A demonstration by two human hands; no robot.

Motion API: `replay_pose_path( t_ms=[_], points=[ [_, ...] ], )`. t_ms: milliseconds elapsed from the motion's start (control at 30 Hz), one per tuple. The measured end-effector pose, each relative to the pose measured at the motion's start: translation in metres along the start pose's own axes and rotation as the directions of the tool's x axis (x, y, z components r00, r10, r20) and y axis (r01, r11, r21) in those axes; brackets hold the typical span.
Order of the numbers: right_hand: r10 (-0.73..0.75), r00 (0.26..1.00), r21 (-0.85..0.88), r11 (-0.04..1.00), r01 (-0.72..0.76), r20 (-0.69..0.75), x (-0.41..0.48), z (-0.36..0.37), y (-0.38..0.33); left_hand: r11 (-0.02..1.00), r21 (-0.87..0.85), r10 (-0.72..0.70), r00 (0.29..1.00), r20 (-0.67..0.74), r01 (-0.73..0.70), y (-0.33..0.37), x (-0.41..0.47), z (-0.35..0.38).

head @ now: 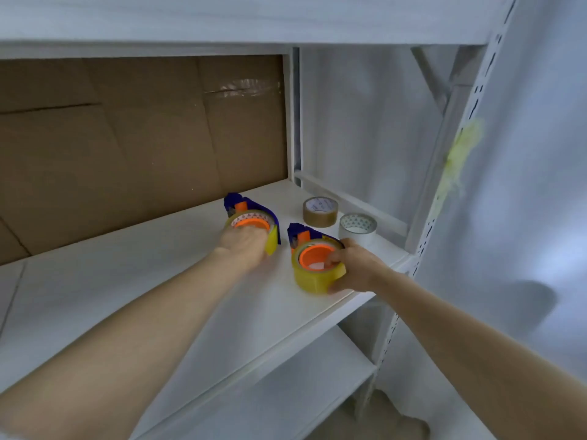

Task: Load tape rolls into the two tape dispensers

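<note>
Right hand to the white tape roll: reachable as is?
Likely yes, once freed: the white tape roll lies just beyond the right hand, nothing between, but its fingers grip the yellow roll.

Storeroom or packing area: white slotted-metal rack upright (476,100) carrying a white board shelf (158,281), flattened brown cardboard sheet (143,147) standing at the back of that shelf, spare brown packing-tape roll (320,211) and clear tape roll (358,228) lying on it near the upright.

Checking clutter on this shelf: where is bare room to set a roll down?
The shelf is bare left of the left hand, along the cardboard. Right end is crowded: left dispenser, right dispenser, brown roll, white roll.
</note>
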State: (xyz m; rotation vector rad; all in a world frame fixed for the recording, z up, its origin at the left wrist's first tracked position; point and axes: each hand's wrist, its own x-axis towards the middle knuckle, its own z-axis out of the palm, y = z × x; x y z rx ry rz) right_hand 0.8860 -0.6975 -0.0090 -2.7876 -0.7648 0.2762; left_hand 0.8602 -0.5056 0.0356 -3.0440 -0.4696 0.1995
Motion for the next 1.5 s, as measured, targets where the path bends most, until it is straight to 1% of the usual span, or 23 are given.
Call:
replay_pose_path(
  t_ms=[67,167,267,300,367,433,467,533,600,633,700,767,800,933,1000,1067,1133,1267,1300,1367,1433,1467,1500],
  points=[
    [-0.078,0.996,-0.011,0.997,0.079,0.045,0.013,-0.004,0.019,0.990,-0.083,-0.111,0.994,-0.001,0.110,0.016,0.010,-0.005],
    [-0.213,0.970,0.004,0.977,0.214,0.114,0.029,-0.015,0.049,0.965,-0.096,-0.242,0.970,0.009,0.242,0.036,0.020,-0.005],
    [-0.345,0.925,-0.050,0.933,0.357,0.160,0.044,-0.024,0.074,0.895,-0.180,-0.412,0.911,0.021,0.409,0.054,0.026,-0.006],
    [-0.379,0.911,-0.068,0.917,0.393,0.161,0.046,-0.026,0.081,0.882,-0.182,-0.439,0.898,0.014,0.434,0.062,0.027,-0.009],
    [-0.431,0.894,-0.038,0.898,0.438,0.126,0.051,-0.033,0.093,0.887,-0.164,-0.446,0.893,-0.063,0.432,0.074,0.033,-0.017],
    [-0.459,0.889,0.072,0.886,0.458,-0.002,0.055,-0.044,0.102,0.879,-0.113,-0.476,0.861,-0.177,0.463,0.085,0.034,-0.023],
    [-0.443,0.893,0.137,0.882,0.450,-0.082,0.058,-0.050,0.106,0.877,-0.107,-0.480,0.849,-0.220,0.468,0.088,0.037,-0.024],
    [-0.382,0.903,0.262,0.867,0.424,-0.198,0.065,-0.061,0.111,0.872,-0.179,-0.486,0.851,-0.198,0.456,0.095,0.043,-0.031],
    [-0.345,0.907,0.367,0.833,0.415,-0.243,0.071,-0.065,0.113,0.852,-0.265,-0.489,0.867,-0.097,0.451,0.101,0.053,-0.034],
    [-0.341,0.904,0.396,0.816,0.421,-0.258,0.074,-0.066,0.114,0.848,-0.282,-0.478,0.878,-0.039,0.449,0.104,0.059,-0.035],
    [-0.321,0.903,0.450,0.787,0.422,-0.287,0.080,-0.065,0.115,0.856,-0.258,-0.458,0.888,0.024,0.448,0.110,0.071,-0.035],
    [-0.280,0.914,0.506,0.765,0.397,-0.293,0.086,-0.064,0.116,0.869,-0.203,-0.455,0.890,0.031,0.452,0.111,0.085,-0.033],
    [-0.276,0.915,0.519,0.758,0.395,-0.293,0.090,-0.063,0.116,0.879,-0.168,-0.452,0.892,0.011,0.447,0.110,0.092,-0.032],
    [-0.287,0.915,0.535,0.745,0.400,-0.284,0.101,-0.060,0.114,0.906,-0.073,-0.422,0.905,-0.050,0.418,0.105,0.116,-0.025],
    [-0.282,0.917,0.553,0.733,0.396,-0.282,0.103,-0.058,0.116,0.914,-0.031,-0.405,0.913,-0.044,0.404,0.105,0.127,-0.014],
    [-0.287,0.917,0.564,0.725,0.396,-0.277,0.105,-0.054,0.117,0.918,-0.011,-0.396,0.918,-0.027,0.396,0.107,0.135,-0.005],
    [-0.294,0.919,0.543,0.742,0.392,-0.262,0.107,-0.049,0.117,0.915,-0.038,-0.402,0.916,-0.012,0.401,0.107,0.141,0.002],
    [-0.275,0.931,0.527,0.769,0.362,-0.239,0.107,-0.045,0.111,0.890,-0.237,-0.393,0.919,0.040,0.391,0.099,0.136,0.008],
    [-0.267,0.933,0.528,0.770,0.358,-0.242,0.105,-0.046,0.110,0.872,-0.315,-0.375,0.925,0.065,0.375,0.097,0.132,0.007],
    [-0.269,0.931,0.550,0.752,0.363,-0.245,0.100,-0.048,0.107,0.817,-0.465,-0.365,0.930,0.042,0.342,0.094,0.121,0.001],
    [-0.269,0.928,0.616,0.695,0.371,-0.256,0.088,-0.056,0.105,0.764,-0.595,-0.392,0.912,-0.117,0.252,0.094,0.089,-0.009],
    [-0.268,0.920,0.677,0.623,0.391,-0.285,0.079,-0.060,0.106,0.737,-0.651,-0.405,0.889,-0.213,0.180,0.100,0.062,-0.006],
    [-0.253,0.920,0.745,0.539,0.392,-0.300,0.066,-0.069,0.109,0.682,-0.724,-0.437,0.851,-0.291,0.103,0.111,0.027,-0.004]
  ],
)
